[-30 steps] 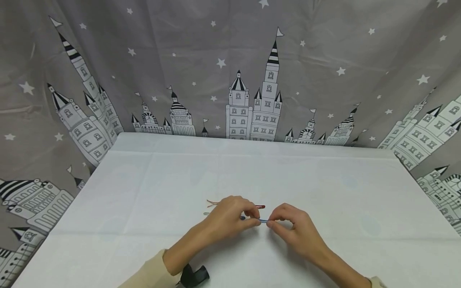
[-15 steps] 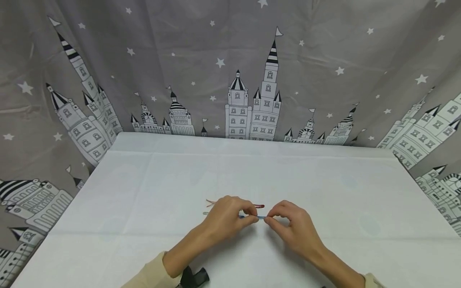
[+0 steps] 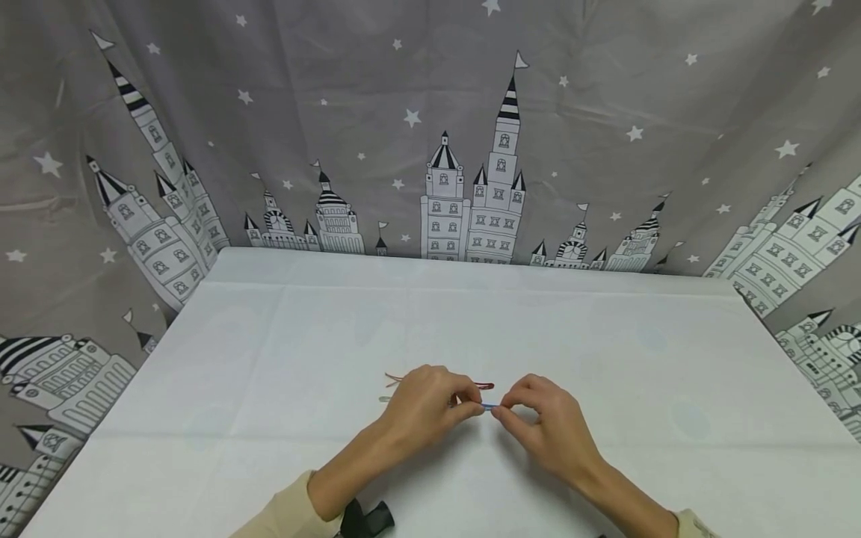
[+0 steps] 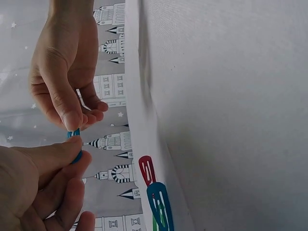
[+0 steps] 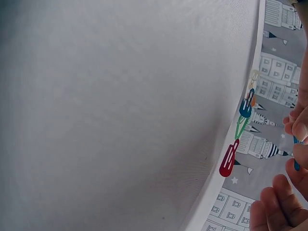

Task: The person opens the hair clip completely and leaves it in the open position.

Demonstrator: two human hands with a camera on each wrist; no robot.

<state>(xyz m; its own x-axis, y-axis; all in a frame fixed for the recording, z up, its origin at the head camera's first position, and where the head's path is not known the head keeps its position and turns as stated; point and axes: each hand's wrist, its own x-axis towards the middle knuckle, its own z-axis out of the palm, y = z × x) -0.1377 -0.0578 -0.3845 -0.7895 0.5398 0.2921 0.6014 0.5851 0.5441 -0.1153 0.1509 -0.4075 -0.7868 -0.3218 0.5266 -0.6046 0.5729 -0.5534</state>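
Note:
A blue snap hair clip (image 3: pixel 489 406) is stretched between both hands above the table. My left hand (image 3: pixel 424 418) pinches one end between thumb and fingers, and my right hand (image 3: pixel 548 426) pinches the other with thumb and index finger. The left wrist view shows only small blue parts of this clip (image 4: pixel 77 158), as the fingertips cover the rest. Behind the hands on the table lie a red snap clip (image 5: pixel 228 161), a green one (image 5: pixel 242 126) and a teal one (image 5: pixel 246 108). The left hand partly hides this group in the head view.
Beyond the teal clip lie an orange piece (image 5: pixel 252 100) and a pale clip (image 5: pixel 254 75). A white cloth (image 3: pixel 323 329) covers the table. Behind its far edge hangs a grey curtain (image 3: pixel 377 90) with printed castles and stars.
Both hands have shifted slightly left and away from the body, keeping their pinch on the blue hair clip. Its visible middle part looks brighter blue and a little shorter between the fingertips.

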